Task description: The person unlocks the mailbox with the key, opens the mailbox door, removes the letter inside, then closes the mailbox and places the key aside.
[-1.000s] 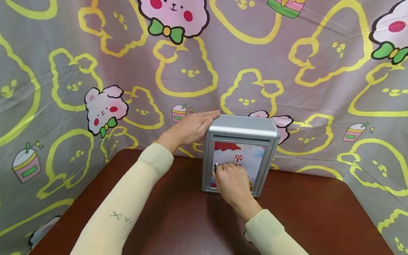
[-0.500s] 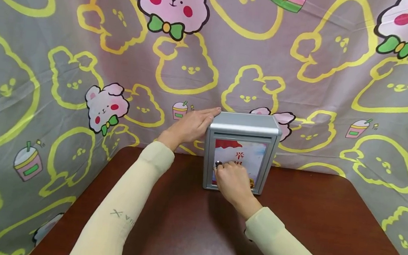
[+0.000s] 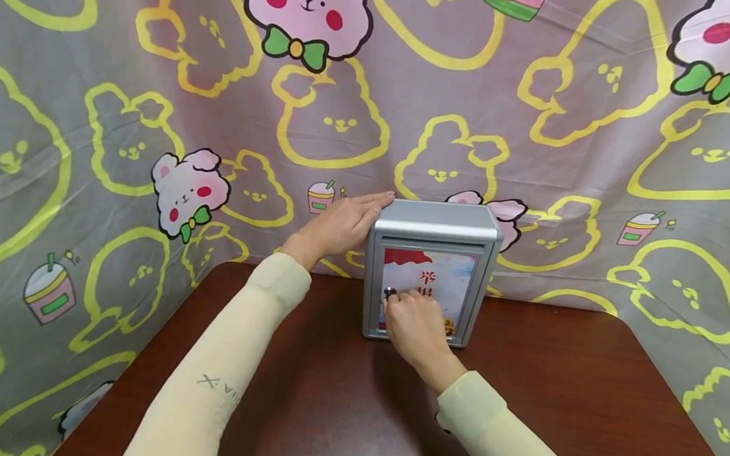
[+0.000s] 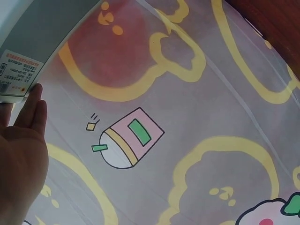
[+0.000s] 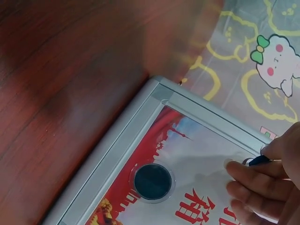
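Note:
A grey metal box (image 3: 439, 216) with a printed front panel (image 3: 452, 275) stands upright on the table. My left hand (image 3: 342, 227) rests on its upper left edge with the fingers extended. In the left wrist view the left fingers (image 4: 37, 110) touch the box beside a printed label (image 4: 19, 70). At the left side of the front, my right hand (image 3: 418, 327) pinches what looks like a dark-headed key (image 5: 259, 161) between thumb and forefinger. A silver lock (image 5: 245, 162) shows at the fingertips. The other right fingers curl near the panel and hide part of its red lettering.
A reddish-brown table (image 3: 546, 389) lies under the box. Close behind hangs a grey cloth (image 3: 454, 105) with cartoon prints, which also runs along both sides. Low on the panel sits a dark round disc (image 5: 153, 182) with a clear rim.
The head view has tilted slightly. Both hands keep their places on the box. The silver and dark piece at my right fingertips shows a little more than it did a second ago.

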The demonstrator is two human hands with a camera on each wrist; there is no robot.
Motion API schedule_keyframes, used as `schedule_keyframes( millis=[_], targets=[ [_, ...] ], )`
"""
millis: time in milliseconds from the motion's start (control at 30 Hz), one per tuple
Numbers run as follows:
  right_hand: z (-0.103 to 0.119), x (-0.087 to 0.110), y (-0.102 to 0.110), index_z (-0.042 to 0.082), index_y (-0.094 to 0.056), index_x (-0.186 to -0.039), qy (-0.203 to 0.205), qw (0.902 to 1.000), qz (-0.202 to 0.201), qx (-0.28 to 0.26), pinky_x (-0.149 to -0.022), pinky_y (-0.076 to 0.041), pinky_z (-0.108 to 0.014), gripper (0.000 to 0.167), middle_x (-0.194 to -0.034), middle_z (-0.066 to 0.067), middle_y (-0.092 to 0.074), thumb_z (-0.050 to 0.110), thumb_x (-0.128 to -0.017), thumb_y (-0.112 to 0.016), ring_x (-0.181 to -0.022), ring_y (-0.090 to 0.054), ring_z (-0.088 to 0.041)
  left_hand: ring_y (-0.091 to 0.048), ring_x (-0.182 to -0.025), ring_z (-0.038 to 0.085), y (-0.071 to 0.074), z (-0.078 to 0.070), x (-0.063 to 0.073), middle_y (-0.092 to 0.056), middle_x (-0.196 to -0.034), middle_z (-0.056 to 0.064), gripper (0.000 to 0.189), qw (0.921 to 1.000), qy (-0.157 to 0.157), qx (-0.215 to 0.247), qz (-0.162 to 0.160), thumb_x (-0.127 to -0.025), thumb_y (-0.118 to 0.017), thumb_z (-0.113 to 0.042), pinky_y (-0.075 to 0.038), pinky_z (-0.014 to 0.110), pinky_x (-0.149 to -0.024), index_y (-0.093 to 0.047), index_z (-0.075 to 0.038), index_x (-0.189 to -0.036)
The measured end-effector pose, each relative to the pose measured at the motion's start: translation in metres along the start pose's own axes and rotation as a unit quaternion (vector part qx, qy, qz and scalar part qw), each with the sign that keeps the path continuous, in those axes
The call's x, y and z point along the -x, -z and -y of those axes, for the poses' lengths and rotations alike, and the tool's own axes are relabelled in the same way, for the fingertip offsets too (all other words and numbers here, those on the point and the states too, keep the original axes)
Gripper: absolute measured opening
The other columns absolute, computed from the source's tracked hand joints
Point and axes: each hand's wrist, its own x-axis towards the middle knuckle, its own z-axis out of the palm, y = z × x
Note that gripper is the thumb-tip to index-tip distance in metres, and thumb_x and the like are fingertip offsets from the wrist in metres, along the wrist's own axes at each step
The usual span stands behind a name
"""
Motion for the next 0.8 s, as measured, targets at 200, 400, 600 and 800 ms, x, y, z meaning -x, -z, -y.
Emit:
schedule_keyframes(
  millis=[200, 400, 600, 800],
  targets=[
    [-0.0014, 0.0014, 0.0016, 0.018, -0.054, -0.06, -0.094, 0.9868, 0.043, -0.125, -0.043, -0.043, -0.036, 0.041, -0.054, 0.004, -0.049, 0.024, -0.099, -0.067, -0.053, -0.055, -0.019, -0.041, -0.146, 0.015, -0.0005, -0.0003, -0.0002, -0.041, -0.161, -0.003, 0.053, 1.0, 0.0, 0.003, 0.0, -0.112, -0.029, -0.038, -0.029, 0.034, -0.122, -0.041, -0.015, -0.158],
    [-0.0013, 0.0011, 0.0021, 0.021, -0.05, -0.059, -0.15, 0.9679, 0.077, -0.186, -0.044, -0.036, -0.033, 0.044, -0.052, 0.007, -0.044, 0.026, -0.102, -0.059, -0.049, -0.045, -0.014, -0.041, -0.146, 0.014, -0.0024, -0.0002, 0.0008, -0.041, -0.161, -0.004, 0.053, 1.0, 0.002, 0.006, -0.005, -0.112, -0.029, -0.037, -0.03, 0.034, -0.122, -0.041, -0.016, -0.158],
    [-0.0007, 0.0006, 0.0008, 0.021, -0.05, -0.06, -0.137, 0.9754, 0.071, -0.158, -0.043, -0.037, -0.034, 0.043, -0.053, 0.006, -0.044, 0.024, -0.102, -0.058, -0.049, -0.046, -0.015, -0.041, -0.146, 0.014, -0.0025, -0.0006, 0.0009, -0.042, -0.161, -0.004, 0.051, 1.0, -0.001, 0.004, -0.009, -0.112, -0.029, -0.035, -0.03, 0.033, -0.121, -0.042, -0.016, -0.158],
    [-0.0003, 0.0001, -0.0002, 0.021, -0.05, -0.061, -0.129, 0.9785, 0.065, -0.148, -0.043, -0.037, -0.035, 0.042, -0.054, 0.006, -0.045, 0.024, -0.102, -0.059, -0.049, -0.048, -0.017, -0.041, -0.146, 0.014, -0.0021, -0.001, 0.0015, -0.042, -0.161, -0.005, 0.051, 0.9999, 0.003, -0.003, -0.01, -0.112, -0.029, -0.034, -0.031, 0.034, -0.121, -0.043, -0.016, -0.158]
  ],
)
